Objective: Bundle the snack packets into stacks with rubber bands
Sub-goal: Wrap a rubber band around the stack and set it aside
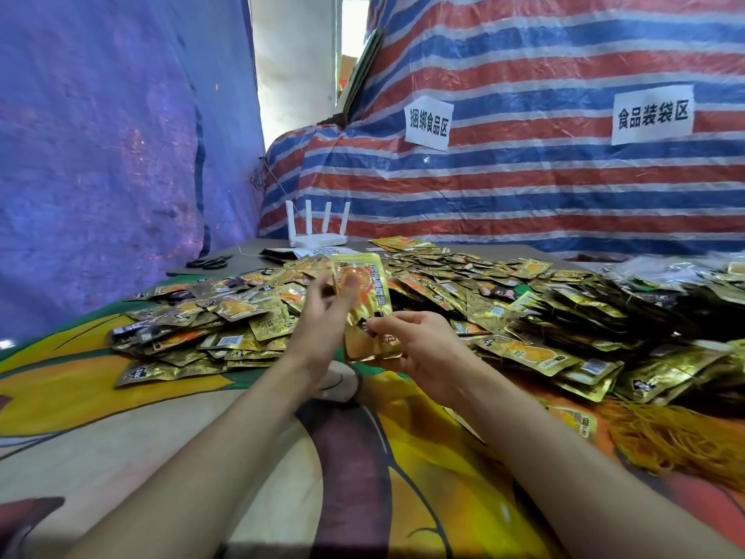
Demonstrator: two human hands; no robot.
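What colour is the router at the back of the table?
The router is white, antennas included; the head view shows it.

Left sign: white paper on the striped tarp, 12 o'clock, reads "捆绑食品区".
Right sign: white paper on the same tarp, 2 o'clock, reads "食品装袋区".
Snack packets: print too blurred to read.

The left hand is blurred; the packet heap and rubber bands run off the right edge.
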